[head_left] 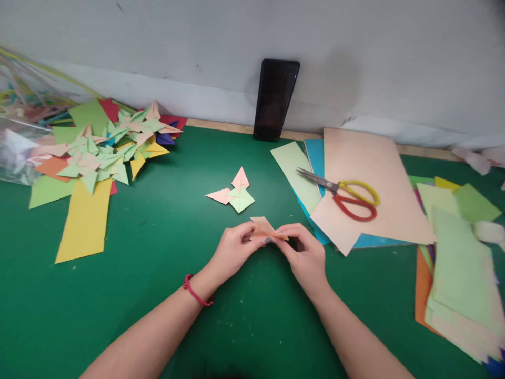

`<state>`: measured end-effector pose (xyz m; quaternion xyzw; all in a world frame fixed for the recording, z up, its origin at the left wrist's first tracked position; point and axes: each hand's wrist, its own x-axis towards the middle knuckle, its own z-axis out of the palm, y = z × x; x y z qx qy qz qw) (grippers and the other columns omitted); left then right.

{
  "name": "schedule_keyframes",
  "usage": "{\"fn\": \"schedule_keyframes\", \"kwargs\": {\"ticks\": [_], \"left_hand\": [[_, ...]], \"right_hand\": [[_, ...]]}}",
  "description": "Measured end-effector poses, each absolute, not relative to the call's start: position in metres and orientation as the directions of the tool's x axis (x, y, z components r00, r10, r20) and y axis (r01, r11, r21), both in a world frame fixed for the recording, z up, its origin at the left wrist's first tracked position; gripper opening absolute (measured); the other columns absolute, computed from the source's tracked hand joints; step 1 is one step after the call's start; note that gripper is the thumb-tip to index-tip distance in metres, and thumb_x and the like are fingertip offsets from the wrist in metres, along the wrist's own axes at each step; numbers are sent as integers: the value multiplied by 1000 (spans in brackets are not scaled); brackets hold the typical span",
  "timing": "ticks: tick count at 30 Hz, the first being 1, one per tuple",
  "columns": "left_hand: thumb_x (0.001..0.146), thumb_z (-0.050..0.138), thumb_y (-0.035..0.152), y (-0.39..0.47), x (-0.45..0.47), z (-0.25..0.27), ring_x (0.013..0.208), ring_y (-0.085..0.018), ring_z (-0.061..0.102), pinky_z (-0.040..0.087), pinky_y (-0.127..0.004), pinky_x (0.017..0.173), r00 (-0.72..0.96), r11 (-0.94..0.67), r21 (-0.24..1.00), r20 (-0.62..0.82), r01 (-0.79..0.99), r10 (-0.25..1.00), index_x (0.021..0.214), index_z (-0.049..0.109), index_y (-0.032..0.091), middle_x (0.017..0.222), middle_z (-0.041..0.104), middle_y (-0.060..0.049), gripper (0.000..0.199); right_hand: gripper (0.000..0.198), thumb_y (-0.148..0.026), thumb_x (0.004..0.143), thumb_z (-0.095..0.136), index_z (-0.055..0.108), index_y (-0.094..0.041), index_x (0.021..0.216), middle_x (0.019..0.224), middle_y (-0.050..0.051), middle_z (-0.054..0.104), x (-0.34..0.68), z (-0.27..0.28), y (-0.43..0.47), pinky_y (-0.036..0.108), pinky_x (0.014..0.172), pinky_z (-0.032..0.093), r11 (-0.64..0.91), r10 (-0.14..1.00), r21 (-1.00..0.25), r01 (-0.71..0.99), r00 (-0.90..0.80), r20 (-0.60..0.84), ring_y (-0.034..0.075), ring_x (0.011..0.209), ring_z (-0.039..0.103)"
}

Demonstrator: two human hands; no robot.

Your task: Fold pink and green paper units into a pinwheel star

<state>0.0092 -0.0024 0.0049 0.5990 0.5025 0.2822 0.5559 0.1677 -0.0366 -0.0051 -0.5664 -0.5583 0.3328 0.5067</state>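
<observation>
Between my two hands is a small folded piece of peach paper (262, 227), held just above the green table. My left hand (239, 243) pinches its left side and lower edge with thumb and fingers. On the right end, my right hand (303, 251) grips it in the same way, thumb below and fingers above. The fingers hide part of the folds. Just beyond my hands lies a folded paper figure (241, 200), pale green in the middle with two pink points, one up and one left. Neither hand touches it.
Scissors (335, 185) with yellow and red handles rest on peach sheets (366, 158) to the right. A black phone (276, 100) leans on the wall. Folded paper stars (134, 131) pile up at left over a yellow strip (84, 223). Green paper sheets (461, 268) lie far right.
</observation>
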Motion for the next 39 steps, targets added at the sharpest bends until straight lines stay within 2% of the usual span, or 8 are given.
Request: {"fn": "schedule_keyframes", "kwargs": {"ticks": [3, 6, 9, 12, 18, 24, 32, 39], "left_hand": [[77, 61, 31, -2, 9, 6, 58, -10, 56, 43, -19, 53, 350, 129, 957, -219, 261, 911, 65, 56, 15, 61, 59, 3, 21], [79, 58, 27, -2, 10, 6, 70, -13, 64, 50, -22, 64, 384, 211, 966, -254, 151, 887, 75, 60, 15, 75, 68, -1, 13], [79, 58, 28, -2, 11, 5, 76, -16, 67, 53, -25, 71, 402, 287, 956, -288, 64, 869, 77, 61, 15, 80, 70, -3, 14], [79, 59, 31, -3, 11, 4, 74, -17, 67, 54, -27, 71, 399, 312, 950, -298, 32, 867, 74, 60, 15, 77, 70, -3, 17], [78, 59, 31, -3, 11, 4, 72, -17, 68, 55, -28, 70, 380, 315, 949, -303, 32, 874, 71, 59, 14, 75, 70, -3, 18], [78, 59, 29, -3, 12, 5, 72, -16, 68, 55, -28, 70, 372, 298, 953, -294, 48, 881, 72, 60, 15, 76, 70, -2, 16], [80, 58, 28, -6, 11, 4, 71, -15, 68, 55, -25, 70, 358, 235, 968, -249, 83, 900, 75, 63, 16, 74, 70, -1, 14], [80, 57, 28, -5, 12, 4, 71, -16, 68, 55, -26, 70, 367, 217, 971, -238, 97, 899, 70, 59, 17, 73, 70, -1, 16]], "right_hand": [[4, -20, 76, 65, 62, -21, 75, 78, 2, 62, 168, -5, -36, 31, 70, 47, 111, 974, -954, 278, 159, 160, 16, 76, 59], [4, -21, 75, 65, 62, -21, 75, 77, 1, 61, 168, -5, -36, 30, 69, 47, 85, 978, -961, 263, 164, 131, 16, 74, 58], [4, -22, 76, 65, 61, -21, 75, 77, 1, 61, 167, -5, -36, 30, 66, 46, 65, 981, -966, 249, 163, 109, 16, 72, 58], [4, -22, 76, 65, 61, -21, 76, 77, 1, 60, 168, -5, -35, 29, 64, 46, 69, 985, -970, 233, 139, 103, 15, 71, 56], [7, -22, 75, 67, 60, -21, 77, 80, 1, 57, 170, -5, -34, 29, 64, 45, 87, 990, -967, 238, 87, 110, 15, 73, 55], [10, -24, 72, 69, 60, -20, 69, 75, 0, 57, 168, -1, -33, 30, 67, 44, 75, 979, -932, 355, 152, 136, 16, 74, 55], [9, -24, 75, 65, 59, -20, 71, 78, 1, 59, 167, -3, -36, 32, 71, 45, 45, 979, -902, 430, 162, 125, 17, 77, 57], [7, -25, 76, 64, 60, -21, 72, 77, 1, 62, 166, -3, -38, 32, 72, 47, 20, 980, -940, 340, 178, 85, 16, 76, 59]]}}
